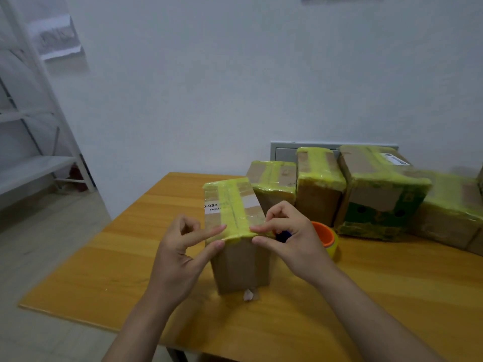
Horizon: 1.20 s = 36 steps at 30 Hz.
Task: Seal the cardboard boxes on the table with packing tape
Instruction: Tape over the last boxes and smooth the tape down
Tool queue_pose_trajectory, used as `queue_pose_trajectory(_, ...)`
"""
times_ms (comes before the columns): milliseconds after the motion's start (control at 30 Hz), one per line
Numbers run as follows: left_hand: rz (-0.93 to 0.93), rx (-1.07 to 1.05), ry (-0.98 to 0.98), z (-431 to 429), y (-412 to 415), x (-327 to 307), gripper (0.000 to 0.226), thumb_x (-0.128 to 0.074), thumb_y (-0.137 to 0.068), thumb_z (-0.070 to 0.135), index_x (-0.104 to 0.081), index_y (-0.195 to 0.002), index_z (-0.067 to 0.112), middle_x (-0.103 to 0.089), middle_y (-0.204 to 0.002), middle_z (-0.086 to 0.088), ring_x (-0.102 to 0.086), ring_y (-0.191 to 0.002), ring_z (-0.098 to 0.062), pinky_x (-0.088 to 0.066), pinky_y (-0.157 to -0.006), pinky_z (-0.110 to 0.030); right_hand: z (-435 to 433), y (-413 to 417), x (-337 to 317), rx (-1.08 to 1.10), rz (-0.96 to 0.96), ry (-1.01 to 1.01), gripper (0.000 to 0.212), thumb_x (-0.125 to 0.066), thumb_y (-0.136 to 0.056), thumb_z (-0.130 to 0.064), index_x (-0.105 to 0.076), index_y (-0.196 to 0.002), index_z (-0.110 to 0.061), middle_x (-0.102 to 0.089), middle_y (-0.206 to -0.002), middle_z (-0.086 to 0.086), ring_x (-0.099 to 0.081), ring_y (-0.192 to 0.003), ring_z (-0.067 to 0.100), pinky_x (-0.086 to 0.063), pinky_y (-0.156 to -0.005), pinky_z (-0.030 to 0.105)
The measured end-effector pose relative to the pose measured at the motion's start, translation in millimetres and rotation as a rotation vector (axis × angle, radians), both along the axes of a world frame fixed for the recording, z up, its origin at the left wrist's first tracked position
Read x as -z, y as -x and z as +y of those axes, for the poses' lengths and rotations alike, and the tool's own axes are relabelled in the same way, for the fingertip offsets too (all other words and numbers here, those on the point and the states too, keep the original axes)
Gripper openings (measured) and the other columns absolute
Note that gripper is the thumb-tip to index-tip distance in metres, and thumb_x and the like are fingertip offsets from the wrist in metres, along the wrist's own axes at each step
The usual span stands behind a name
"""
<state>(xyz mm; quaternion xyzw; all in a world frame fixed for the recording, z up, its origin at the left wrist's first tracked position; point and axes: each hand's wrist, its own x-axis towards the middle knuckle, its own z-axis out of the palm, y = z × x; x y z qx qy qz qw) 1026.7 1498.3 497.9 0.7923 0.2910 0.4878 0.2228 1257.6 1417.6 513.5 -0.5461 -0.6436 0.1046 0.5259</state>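
A: Box (236, 259) position?
B: It stood on end on the table (104, 270), yellow tape (232, 202) running along its top and over the near edge.
A: And the hands?
B: Left hand (180, 254) and right hand (292, 239) each pinched that near top edge, forefinger above, thumb on the front face, probably to press the tape end flat.
A: Around the box?
B: Tape roll (328, 239) sat just right of it, within reach; taped boxes (318, 178) stood behind and right of it, likely set aside as finished.

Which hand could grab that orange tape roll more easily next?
Probably the right hand: the tape roll lies just beyond it, while the left hand is across the cardboard box.
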Motion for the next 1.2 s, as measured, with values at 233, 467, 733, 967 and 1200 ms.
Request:
queue_pose_trajectory(233,-0.122,0.069,0.124,-0.3,-9.0,8.8,0.019,-0.073,-0.087,0.025,-0.081,-0.103,0.032,-0.062,-0.069,0.000,-0.059,-0.070,-0.024,-0.050,-0.064,-0.035,3.9,1.8,-1.2,0.004,-0.043,-0.028,0.020,-0.084,-0.079,-0.022,-0.082,-0.099,-0.023,-0.053,-0.089,-0.006,-0.051,-0.078,0.009,-0.043,-0.062,0.015)
queue_pose_trajectory(467,-0.148,0.080,0.208,0.7,-8.9,9.2,0.010,-0.076,-0.084,0.026,-0.080,-0.093,0.026,-0.044,-0.063,0.006,-0.045,-0.065,-0.006,-0.042,-0.065,-0.019,9.1,-9.9,-2.3,-0.166,0.130,0.118,0.023,-0.083,-0.078,-0.025,-0.081,-0.102,-0.027,-0.048,-0.068,-0.008,-0.043,-0.065,0.005,-0.038,-0.060,0.021)
queue_pose_trajectory(733,-0.278,0.162,0.408,-0.7,-13.2,5.5,0.017,-0.075,-0.079,0.018,-0.079,-0.088,0.004,-0.044,-0.060,-0.011,-0.053,-0.066,-0.005,-0.049,-0.068,-0.016,5.2,-8.1,1.9,-0.218,0.302,0.186,0.016,-0.075,-0.087,-0.011,-0.081,-0.101,-0.015,-0.058,-0.059,-0.006,-0.053,-0.058,0.008,-0.044,-0.056,0.020)
queue_pose_trajectory(967,-0.310,0.138,0.384,-3.9,-18.2,7.3,0.034,-0.069,-0.085,0.023,-0.067,-0.084,-0.011,-0.048,-0.074,-0.037,-0.056,-0.067,-0.003,-0.046,-0.065,-0.016,4.5,-6.1,5.7,-0.238,0.488,0.242,0.016,-0.070,-0.088,-0.017,-0.080,-0.100,-0.012,-0.058,-0.060,-0.003,-0.051,-0.056,0.007,-0.038,-0.050,0.015)
queue_pose_trajectory(1200,-0.258,0.030,0.259,-15.1,-16.7,7.5,0.013,-0.080,-0.076,0.025,-0.076,-0.079,0.013,-0.042,-0.058,-0.020,-0.056,-0.062,-0.005,-0.053,-0.074,-0.018,7.0,-9.3,-3.9,-0.247,0.294,0.207,0.010,-0.086,-0.077,-0.018,-0.081,-0.086,-0.018,-0.050,-0.059,0.009,-0.048,-0.057,0.019,-0.043,-0.055,0.030)
